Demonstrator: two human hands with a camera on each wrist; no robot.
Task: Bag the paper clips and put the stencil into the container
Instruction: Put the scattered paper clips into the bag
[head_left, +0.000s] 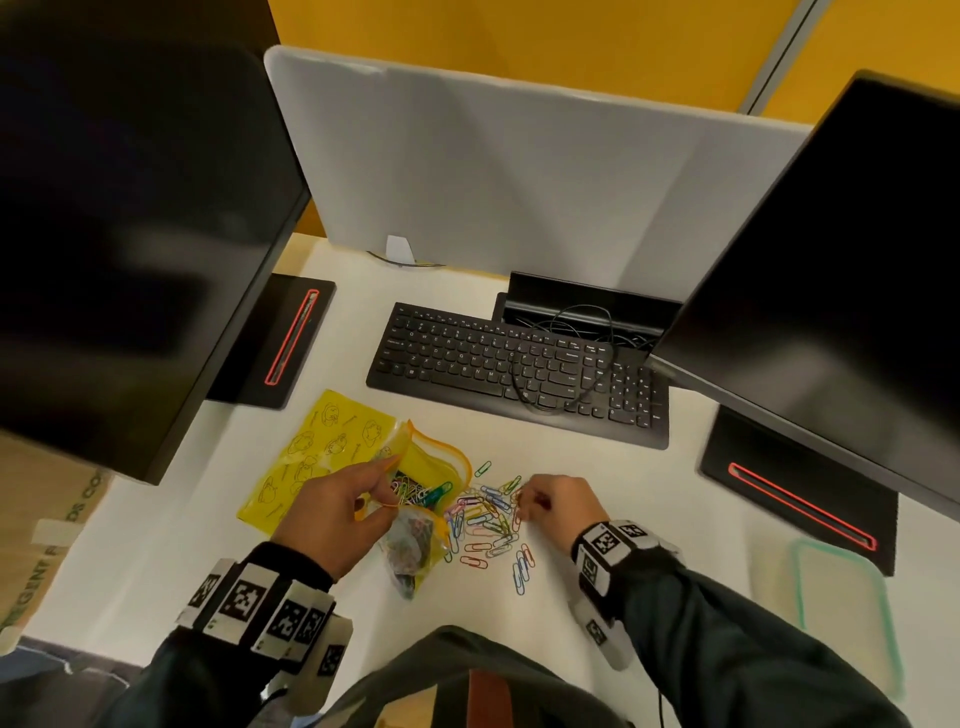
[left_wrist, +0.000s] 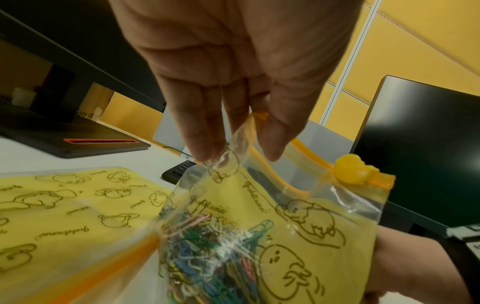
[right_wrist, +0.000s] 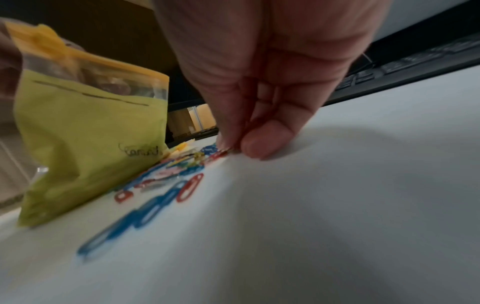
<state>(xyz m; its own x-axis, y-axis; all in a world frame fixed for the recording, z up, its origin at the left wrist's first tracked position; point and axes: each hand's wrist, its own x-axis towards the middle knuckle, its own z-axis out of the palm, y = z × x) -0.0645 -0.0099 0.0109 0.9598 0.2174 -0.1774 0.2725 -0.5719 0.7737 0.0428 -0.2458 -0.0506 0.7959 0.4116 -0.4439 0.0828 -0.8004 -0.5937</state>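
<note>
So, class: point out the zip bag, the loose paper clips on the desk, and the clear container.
zip bag (left_wrist: 306, 232), left wrist view, on its yellow printed front.
loose paper clips (head_left: 488, 514), head view, on the middle of the pile.
clear container (head_left: 878, 608), head view, on its green-edged rim.

I see my left hand (left_wrist: 233, 67) pinching the zip bag (left_wrist: 298, 216) by its clear top edge, mouth open, coloured paper clips (left_wrist: 207, 257) heaped inside. A yellow printed sheet (left_wrist: 64, 216) lies flat just beside it.
</note>
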